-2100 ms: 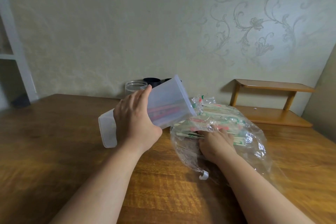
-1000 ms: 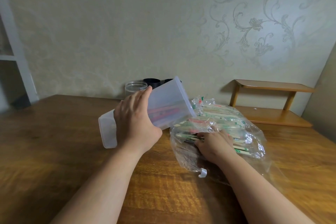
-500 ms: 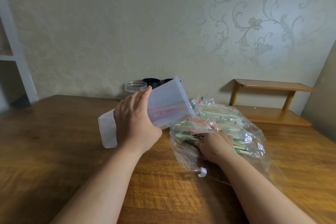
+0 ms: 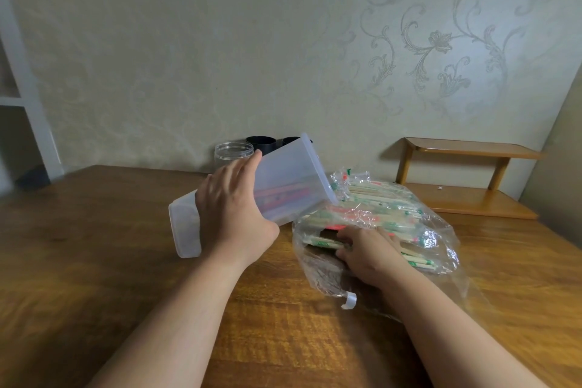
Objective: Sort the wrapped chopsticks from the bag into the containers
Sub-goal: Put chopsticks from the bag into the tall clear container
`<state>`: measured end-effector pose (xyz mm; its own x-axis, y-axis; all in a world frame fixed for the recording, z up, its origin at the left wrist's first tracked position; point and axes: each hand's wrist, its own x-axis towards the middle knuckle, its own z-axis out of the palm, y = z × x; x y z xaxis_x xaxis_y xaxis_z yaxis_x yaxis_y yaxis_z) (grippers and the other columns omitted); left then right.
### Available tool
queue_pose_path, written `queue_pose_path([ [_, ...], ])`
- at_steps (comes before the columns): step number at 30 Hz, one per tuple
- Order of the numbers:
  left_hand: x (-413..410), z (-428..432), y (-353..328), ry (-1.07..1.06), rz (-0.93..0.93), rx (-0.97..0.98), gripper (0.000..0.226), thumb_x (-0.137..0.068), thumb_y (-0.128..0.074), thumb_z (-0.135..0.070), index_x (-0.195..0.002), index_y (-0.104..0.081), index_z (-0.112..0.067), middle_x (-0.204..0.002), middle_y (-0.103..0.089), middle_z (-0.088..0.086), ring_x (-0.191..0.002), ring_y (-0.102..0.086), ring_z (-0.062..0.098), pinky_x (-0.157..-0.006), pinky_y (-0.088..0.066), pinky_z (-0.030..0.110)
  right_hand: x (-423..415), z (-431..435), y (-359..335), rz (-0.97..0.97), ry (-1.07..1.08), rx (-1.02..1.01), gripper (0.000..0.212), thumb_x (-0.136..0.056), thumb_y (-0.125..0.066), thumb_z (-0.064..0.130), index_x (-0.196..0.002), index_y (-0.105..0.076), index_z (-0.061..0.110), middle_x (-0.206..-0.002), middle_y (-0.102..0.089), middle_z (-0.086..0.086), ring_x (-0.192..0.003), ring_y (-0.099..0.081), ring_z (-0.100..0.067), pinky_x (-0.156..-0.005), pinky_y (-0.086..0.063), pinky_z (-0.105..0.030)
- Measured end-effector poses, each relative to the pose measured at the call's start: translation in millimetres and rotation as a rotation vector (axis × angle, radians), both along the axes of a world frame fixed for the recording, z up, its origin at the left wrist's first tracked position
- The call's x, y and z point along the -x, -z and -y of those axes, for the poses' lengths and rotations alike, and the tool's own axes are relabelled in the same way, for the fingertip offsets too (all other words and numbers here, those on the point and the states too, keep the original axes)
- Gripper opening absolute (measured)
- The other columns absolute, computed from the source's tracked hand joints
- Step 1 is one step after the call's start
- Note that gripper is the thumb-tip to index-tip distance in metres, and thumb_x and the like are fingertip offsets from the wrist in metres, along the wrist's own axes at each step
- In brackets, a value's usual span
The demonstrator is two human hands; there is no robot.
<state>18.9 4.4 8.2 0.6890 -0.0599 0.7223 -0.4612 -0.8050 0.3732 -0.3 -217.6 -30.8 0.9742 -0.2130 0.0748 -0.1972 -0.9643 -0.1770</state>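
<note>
Left hand (image 4: 233, 217) is gripping the tilted container (image 4: 289, 179), mouth facing right at the bag (image 4: 441, 236) lying toward the right edge of the table (image 4: 94, 261), where right hand (image 4: 368, 255) is pinching wrapped chopsticks (image 4: 371, 209) lying lengthwise toward that mouth

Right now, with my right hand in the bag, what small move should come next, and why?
Probably pinch a red-wrapped pair and draw it toward the container: the left hand holds it tilted, mouth facing the bag, with red wrappers already inside; the right hand is among the chopsticks.
</note>
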Motion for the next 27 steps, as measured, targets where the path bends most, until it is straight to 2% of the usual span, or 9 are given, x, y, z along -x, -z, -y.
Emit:
queue_pose_path([
  [3,0,0,0,0.001,0.001,0.007,0.105,-0.056,-0.082,-0.016,-0.148,-0.033,-0.025,-0.143,-0.041,-0.001,-0.131,-0.032,0.019,-0.111,-0.025,0.043,2,-3,-4,-0.02,-0.011,0.008,0.035,-0.096,-0.054,0.039,-0.132,-0.055,0.037,-0.132,-0.061,-0.002,-0.128,-0.042,-0.029,-0.11,-0.025,-0.046],
  [5,0,0,0,0.0,0.0,0.008,0.105,-0.056,-0.082,-0.017,-0.149,-0.032,-0.026,-0.143,-0.041,-0.001,-0.131,-0.031,0.019,-0.111,-0.025,0.043,4,-5,-6,-0.019,-0.03,0.016,0.028,-0.093,-0.055,0.031,-0.12,-0.061,0.035,-0.123,-0.064,-0.003,-0.12,-0.049,-0.03,-0.106,-0.032,-0.045],
  [8,-1,0,0,-0.005,-0.001,0.005,0.106,-0.056,-0.083,-0.016,-0.149,-0.032,-0.026,-0.143,-0.042,-0.001,-0.131,-0.033,0.02,-0.111,-0.025,0.043,8,-7,-8,-0.043,-0.06,0.02,0.023,-0.081,-0.053,0.023,-0.103,-0.061,0.025,-0.107,-0.064,-0.004,-0.098,-0.057,-0.028,-0.081,-0.046,-0.035],
  [10,0,0,0,-0.007,0.0,0.008,0.106,-0.056,-0.083,-0.016,-0.149,-0.033,-0.026,-0.144,-0.042,-0.001,-0.131,-0.033,0.021,-0.111,-0.025,0.043,11,-8,-12,-0.037,-0.086,0.037,0.019,-0.082,-0.052,0.022,-0.1,-0.057,0.021,-0.103,-0.063,-0.002,-0.09,-0.057,-0.025,-0.073,-0.048,-0.034],
  [14,-1,0,0,-0.013,0.009,0.019,0.105,-0.055,-0.083,-0.015,-0.148,-0.035,-0.025,-0.142,-0.044,0.001,-0.13,-0.037,0.023,-0.11,-0.027,0.045,23,-14,-24,0.035,-0.133,0.098,0.012,-0.093,-0.045,0.016,-0.1,-0.042,0.025,-0.099,-0.06,-0.002,-0.079,-0.049,-0.024,-0.064,-0.041,-0.033],
  [18,-2,0,-1,-0.019,0.011,0.026,0.105,-0.055,-0.083,-0.015,-0.148,-0.035,-0.025,-0.143,-0.045,0.001,-0.131,-0.037,0.024,-0.11,-0.026,0.045,32,-17,-33,0.115,-0.185,0.109,0.011,-0.094,-0.043,0.015,-0.098,-0.043,0.025,-0.101,-0.063,-0.003,-0.078,-0.052,-0.024,-0.063,-0.042,-0.034],
  [22,-1,0,-1,-0.017,0.002,0.037,0.105,-0.056,-0.083,-0.013,-0.148,-0.035,-0.025,-0.144,-0.044,0.001,-0.131,-0.035,0.023,-0.111,-0.025,0.044,42,-21,-50,0.185,-0.184,0.156,0.003,-0.087,-0.046,0.025,-0.084,-0.047,0.025,-0.081,-0.055,-0.002,-0.073,-0.049,-0.026,-0.058,-0.036,-0.031],
  [24,0,-1,-2,-0.015,-0.008,0.032,0.105,-0.057,-0.083,-0.013,-0.149,-0.034,-0.025,-0.145,-0.042,0.0,-0.132,-0.034,0.023,-0.111,-0.024,0.043,45,-23,-56,0.229,-0.17,0.219,0.014,-0.086,-0.047,0.028,-0.075,-0.044,0.021,-0.072,-0.049,0.003,-0.071,-0.05,-0.026,-0.055,-0.036,-0.029],
  [27,-1,-1,-2,-0.013,-0.008,0.024,0.106,-0.056,-0.082,-0.013,-0.149,-0.034,-0.025,-0.144,-0.043,0.001,-0.132,-0.035,0.023,-0.111,-0.025,0.043,49,-25,-61,0.3,-0.131,0.308,0.031,-0.09,-0.05,0.035,-0.067,-0.038,0.019,-0.063,-0.041,0.003,-0.068,-0.048,-0.027,-0.047,-0.027,-0.027],
])
